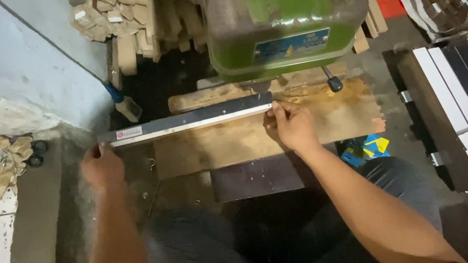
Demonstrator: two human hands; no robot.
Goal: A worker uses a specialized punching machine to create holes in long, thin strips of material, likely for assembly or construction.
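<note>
Long dark strip (pixel 190 120) with white edge, level across worn wooden board (pixel 236 141), under green machine (pixel 283 7).

There is one long dark strip with a white edge (pixel 190 120), held by two bare hands, the left hand (pixel 102 167) and the right hand (pixel 292 126). One green metal machine (pixel 283 7) stands over one worn wooden board (pixel 260 133). One blue-handled brush (pixel 123 103) leans at the wall.
</note>
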